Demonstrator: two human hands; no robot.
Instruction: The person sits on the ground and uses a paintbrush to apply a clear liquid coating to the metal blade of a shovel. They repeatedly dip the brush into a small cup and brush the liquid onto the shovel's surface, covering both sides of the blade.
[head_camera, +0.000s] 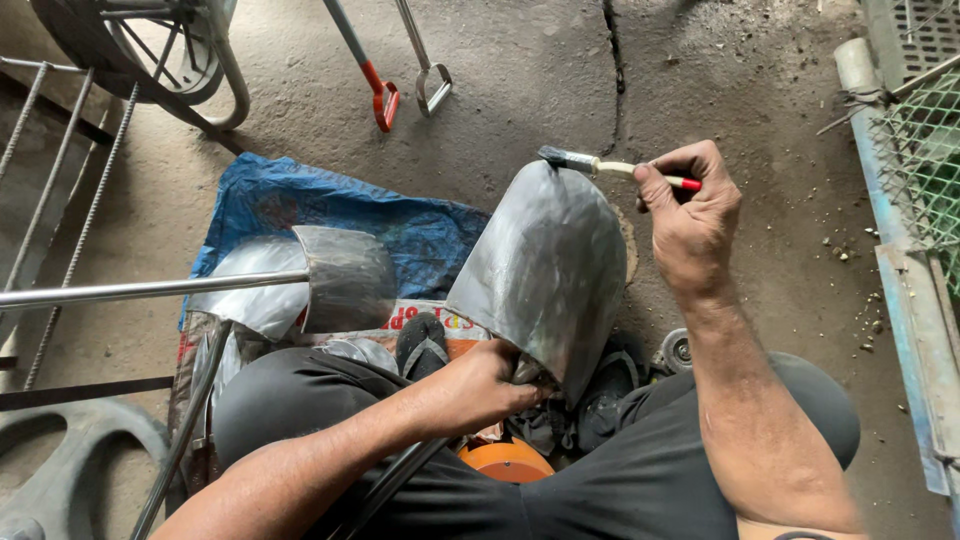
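The shovel blade (545, 270) sits in the middle of the frame, held up over the person's lap with its rounded tip toward the top. It is grey sheet metal, dull and streaky, with darker smears and a shiny band along its right edge; it curves like a scoop and narrows to a socket at the bottom.

The left hand (480, 385) is closed around that socket, where a metal handle (395, 475) runs down toward the lower left. The right hand (690, 215), right of centre, pinches a brush (600, 165) between thumb and fingers, the other fingers curled in. The brush has a pale handle with a red end, and its dark bristles touch the blade's tip.

Left of the blade a second shovel (345, 275) lies on its side, its long metal shaft reaching to the left edge. Under it are a blue tarp (300, 205) and a printed sack. A sandal (422, 345) shows between the two blades, and an orange lid (505, 462) peeks out at the lower centre.

In the upper left stands a wheel (165, 50), with two tool handles (385, 100) near the top centre. Green mesh (925, 150) lines the right edge. The ground is cracked concrete (560, 70).
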